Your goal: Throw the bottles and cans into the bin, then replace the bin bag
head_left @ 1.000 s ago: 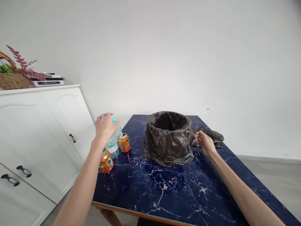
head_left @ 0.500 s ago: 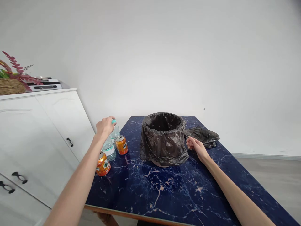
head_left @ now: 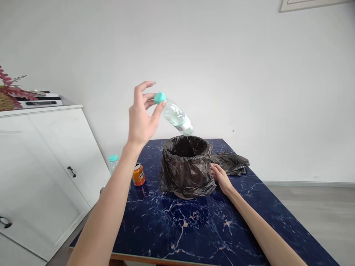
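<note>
My left hand [head_left: 144, 114] pinches a clear plastic bottle [head_left: 176, 114] by its turquoise cap. The bottle tilts down to the right, its base just above the rim of a bin lined with a black plastic bag [head_left: 185, 170]. Against the right side of the bin rests my right hand [head_left: 220, 177], fingers curled at the bag; whether they grip it I cannot tell. Left of the bin an orange drink can [head_left: 139, 175] stands upright. A second bottle with a turquoise cap [head_left: 113, 162] is partly hidden behind my left forearm.
All this stands on a blue marble-patterned table [head_left: 191, 229]. A crumpled black plastic bag [head_left: 231, 162] lies right of the bin. At the left is a white cabinet [head_left: 47, 166] with a wicker basket [head_left: 6, 101] on top. A white wall rises behind the table.
My left hand has lifted the bottle off the table and carried it right and up over the bin. My right hand has moved in against the bin's side. The view has shifted slightly.
</note>
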